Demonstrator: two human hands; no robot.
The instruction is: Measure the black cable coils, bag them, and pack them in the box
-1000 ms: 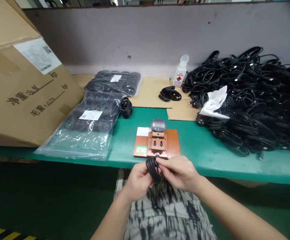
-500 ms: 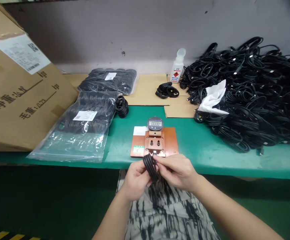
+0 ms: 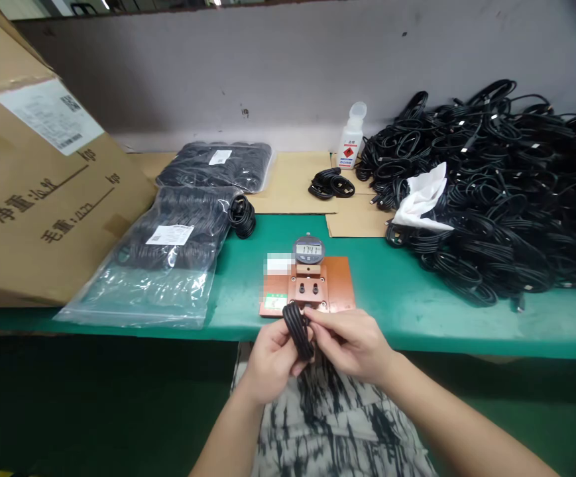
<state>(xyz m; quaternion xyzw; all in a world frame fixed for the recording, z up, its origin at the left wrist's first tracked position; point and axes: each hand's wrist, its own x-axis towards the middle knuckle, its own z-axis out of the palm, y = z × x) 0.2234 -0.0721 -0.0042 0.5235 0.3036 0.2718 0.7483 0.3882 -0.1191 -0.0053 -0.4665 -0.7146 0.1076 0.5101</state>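
Observation:
My left hand is closed round a coiled black cable at the front edge of the table. With thumb and forefinger, my right hand pinches the connector end of the same cable against the front of a gauge fixture. The connector tip is hidden at the fixture's slot. On top of the fixture sits a round digital gauge, its display reading about 1741. The fixture's copper-coloured block is mounted on an orange-brown base plate.
Bagged cable coils and a second bag lie left, beside a large carton. A loose coil touches the nearer bag. Behind are more coils and a white bottle. A cable heap with white tissue fills the right.
The gauge display has gone from 0000 to about 1741. The cable's connector has moved forward into the fixture's front. Both hands keep their hold, and the view has shifted slightly.

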